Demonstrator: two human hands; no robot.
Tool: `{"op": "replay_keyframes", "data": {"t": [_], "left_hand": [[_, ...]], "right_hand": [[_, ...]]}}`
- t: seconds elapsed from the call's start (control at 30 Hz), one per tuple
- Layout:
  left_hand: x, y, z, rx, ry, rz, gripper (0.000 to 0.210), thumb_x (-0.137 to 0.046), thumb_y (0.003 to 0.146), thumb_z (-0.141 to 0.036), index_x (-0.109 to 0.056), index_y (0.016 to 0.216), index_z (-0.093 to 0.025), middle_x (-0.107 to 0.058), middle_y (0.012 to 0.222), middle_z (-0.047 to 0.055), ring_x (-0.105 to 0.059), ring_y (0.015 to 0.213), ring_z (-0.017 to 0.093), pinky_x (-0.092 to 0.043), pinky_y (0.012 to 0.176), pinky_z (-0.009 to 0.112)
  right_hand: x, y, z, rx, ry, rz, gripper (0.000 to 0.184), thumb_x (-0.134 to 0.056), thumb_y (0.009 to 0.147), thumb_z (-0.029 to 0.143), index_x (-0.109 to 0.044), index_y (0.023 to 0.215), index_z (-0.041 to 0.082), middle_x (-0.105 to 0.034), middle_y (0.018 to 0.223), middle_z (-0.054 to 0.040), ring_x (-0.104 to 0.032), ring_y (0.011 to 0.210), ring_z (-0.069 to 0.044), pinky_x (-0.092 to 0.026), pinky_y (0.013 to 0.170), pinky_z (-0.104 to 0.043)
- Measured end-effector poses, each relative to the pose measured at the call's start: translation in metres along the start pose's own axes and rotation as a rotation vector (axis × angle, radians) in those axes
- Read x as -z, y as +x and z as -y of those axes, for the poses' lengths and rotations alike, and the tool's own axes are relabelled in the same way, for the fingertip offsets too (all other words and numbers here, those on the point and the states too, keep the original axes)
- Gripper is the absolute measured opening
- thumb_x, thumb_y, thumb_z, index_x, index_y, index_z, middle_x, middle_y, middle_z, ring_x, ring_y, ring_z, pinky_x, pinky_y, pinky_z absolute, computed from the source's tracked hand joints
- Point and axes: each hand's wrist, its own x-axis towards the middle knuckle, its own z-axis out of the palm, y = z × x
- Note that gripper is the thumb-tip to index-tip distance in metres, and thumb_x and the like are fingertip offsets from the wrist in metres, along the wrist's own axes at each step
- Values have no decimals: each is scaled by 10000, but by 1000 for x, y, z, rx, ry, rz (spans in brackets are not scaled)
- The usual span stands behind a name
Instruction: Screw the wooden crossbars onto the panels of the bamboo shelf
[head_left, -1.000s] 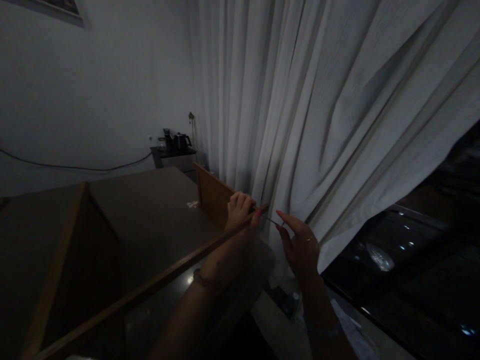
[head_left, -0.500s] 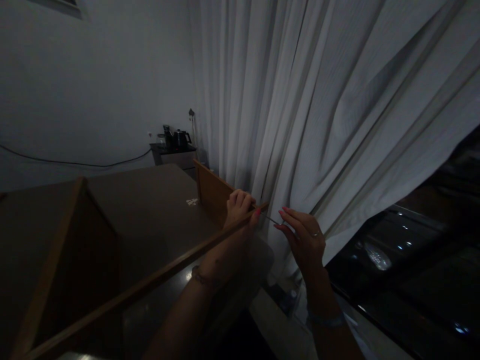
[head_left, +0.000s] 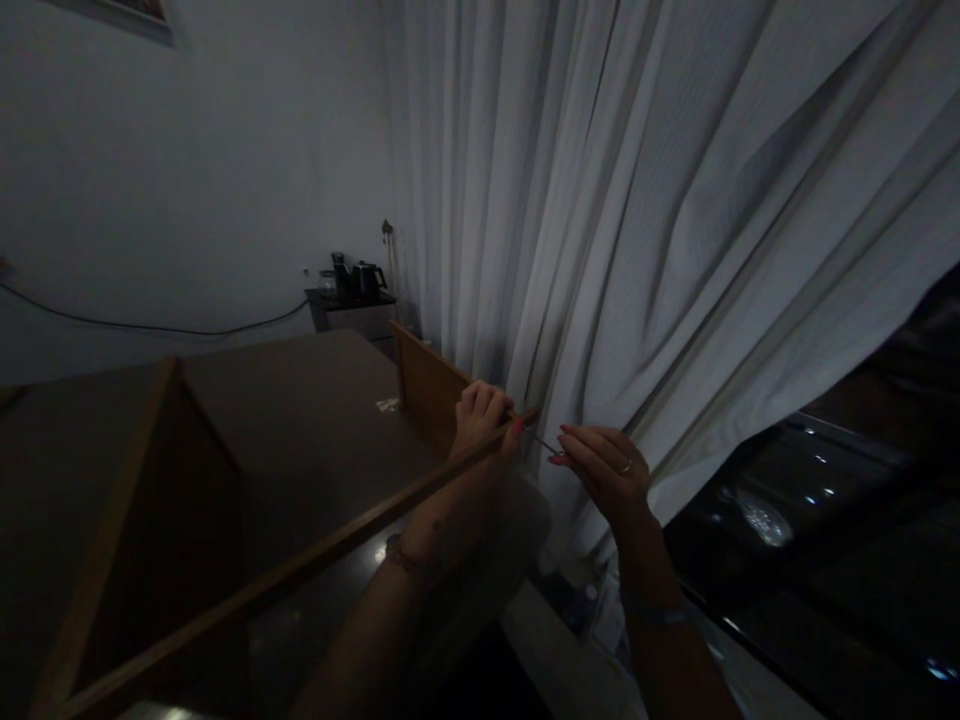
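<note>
A wooden frame point(head_left: 300, 572) with upright panels stands on the table. My left hand point(head_left: 480, 425) is closed round its far right corner, where the long front rail meets the end panel point(head_left: 427, 378). Its thumb presses near the rail's tip. Just right of that corner, my right hand point(head_left: 609, 468) pinches the outer end of a thin metal Allen key point(head_left: 541, 440) between thumb and fingers. The key's other end meets the rail beside my left thumb; the exact contact is too dark to see. Another wooden panel point(head_left: 161, 520) rises at the left.
The dark table point(head_left: 322, 440) carries several small pale pieces point(head_left: 388, 405) near the end panel. A long white curtain point(head_left: 592, 250) hangs close behind my right hand. At the back, a small cabinet point(head_left: 358, 318) holds a black kettle point(head_left: 367, 278). A dark window point(head_left: 817, 520) lies at right.
The fingers of my right hand have closed in around the key's outer end and shifted slightly. My left hand keeps its grip on the corner. The view has moved a little.
</note>
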Motion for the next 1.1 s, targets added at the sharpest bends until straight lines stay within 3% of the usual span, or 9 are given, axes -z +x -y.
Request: {"op": "replay_keyframes", "data": {"t": [0.27,0.6,0.77,0.93,1.1], "left_hand": [[-2,1,1,1,-15,-12,170,-345,921,-337,-454,901,-208,-526,1012,87,-415,1086,264,-385,937,435],[-1,-1,1,-1,17,13,188,-342,934,-336,-481,935,-208,-530,1050,92,-412,1111,260,-384,942,426],[-8,1,3,17,43,-50,196,-351,916,-345,-487,905,-205,-530,1005,92,-422,1082,272,-390,914,438],[2,2,-6,18,16,20,186,-318,925,-306,-471,889,-207,-521,982,94,-422,1085,271,-394,924,440],[0,2,-5,50,26,6,158,-353,911,-306,-474,880,-210,-527,1001,92,-426,1090,269,-399,931,445]], "right_hand": [[-4,0,-2,73,-119,-27,98,-736,826,238,-672,897,219,-762,867,-20,-625,709,-135,-501,678,-265],[-4,1,2,94,-39,-24,141,-743,812,214,-655,897,143,-754,873,-92,-677,763,-151,-516,709,-257],[-5,2,1,67,-38,-41,101,-710,848,243,-655,872,161,-752,841,-75,-674,738,-142,-501,688,-251],[-6,0,3,-27,-42,-26,90,-602,933,283,-643,971,213,-757,882,-35,-664,756,-136,-495,714,-267],[-7,-4,3,-60,-32,21,142,-574,949,296,-639,1043,213,-750,947,-47,-654,813,-147,-484,737,-280]]}}
